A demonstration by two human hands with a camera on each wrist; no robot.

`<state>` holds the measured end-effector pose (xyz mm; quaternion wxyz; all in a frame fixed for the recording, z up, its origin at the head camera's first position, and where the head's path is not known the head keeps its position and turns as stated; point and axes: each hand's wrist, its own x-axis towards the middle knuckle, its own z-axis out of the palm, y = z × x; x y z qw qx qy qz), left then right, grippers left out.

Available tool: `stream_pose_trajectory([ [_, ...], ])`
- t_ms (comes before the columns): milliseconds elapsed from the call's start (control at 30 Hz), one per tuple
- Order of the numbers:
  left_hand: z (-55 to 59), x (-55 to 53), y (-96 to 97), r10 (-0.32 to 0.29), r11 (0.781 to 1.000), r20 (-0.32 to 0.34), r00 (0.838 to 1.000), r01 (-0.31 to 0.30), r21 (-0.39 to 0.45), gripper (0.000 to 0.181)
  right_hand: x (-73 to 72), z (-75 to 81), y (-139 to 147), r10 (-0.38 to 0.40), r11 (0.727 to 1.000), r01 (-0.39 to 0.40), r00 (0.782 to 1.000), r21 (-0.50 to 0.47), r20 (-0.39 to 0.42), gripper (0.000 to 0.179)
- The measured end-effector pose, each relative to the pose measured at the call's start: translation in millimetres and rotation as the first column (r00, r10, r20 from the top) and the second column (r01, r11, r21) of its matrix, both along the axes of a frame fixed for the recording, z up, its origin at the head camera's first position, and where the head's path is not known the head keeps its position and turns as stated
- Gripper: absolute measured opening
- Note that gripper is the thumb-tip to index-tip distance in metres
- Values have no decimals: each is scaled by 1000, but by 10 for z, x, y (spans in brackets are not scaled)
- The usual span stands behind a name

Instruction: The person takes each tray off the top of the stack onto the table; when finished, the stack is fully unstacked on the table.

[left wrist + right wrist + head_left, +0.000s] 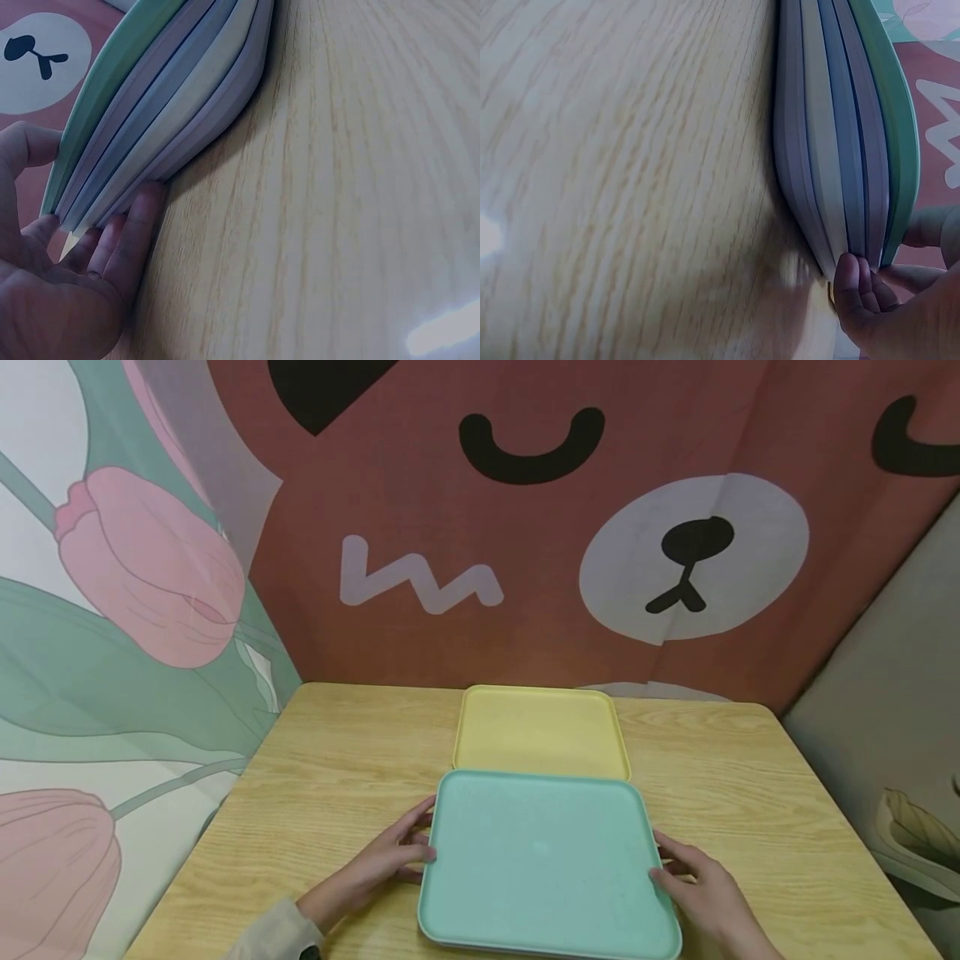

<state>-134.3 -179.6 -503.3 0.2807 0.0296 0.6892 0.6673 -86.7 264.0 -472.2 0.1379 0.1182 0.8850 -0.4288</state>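
A stack of several rectangular trays lies near the table's front, its topmost a mint-green tray (540, 860). In the wrist views the layers beneath show purple, blue and cream edges. My left hand (382, 864) grips the stack's left side, thumb at the green rim and fingers against the lower edges (124, 247). Opposite it, my right hand (705, 889) holds the right side, its thumb on the green rim and its fingers (851, 289) on the lower trays' edges. A separate yellow tray (540, 731) lies flat behind the stack, its near edge close to or under the green one.
The wood-grain table (345, 760) stretches to both sides of the trays. A brown bear-print cloth (405, 502) hangs at its back edge, a tulip-print cloth (150, 568) at the left and a grey surface (885, 677) at the right.
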Motion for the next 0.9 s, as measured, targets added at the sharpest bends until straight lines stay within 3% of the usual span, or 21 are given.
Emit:
stream_pose_trajectory([
  [367,-7,0,-23,-8,1000,-16,1000,8,-11,86,51,74,-4,5,1000,-6,999,-15,-54,63],
  [633,-18,-6,-14,-5,1000,-11,1000,5,-8,85,29,147,20,-48,995,48,999,-89,2,70],
  [733,-16,-2,-10,-4,1000,-8,1000,4,-2,86,39,174,47,-65,977,74,997,-200,47,74],
  [900,-17,4,-9,-1,1000,-8,1000,1,3,85,60,212,80,-100,925,138,987,-355,123,80],
])
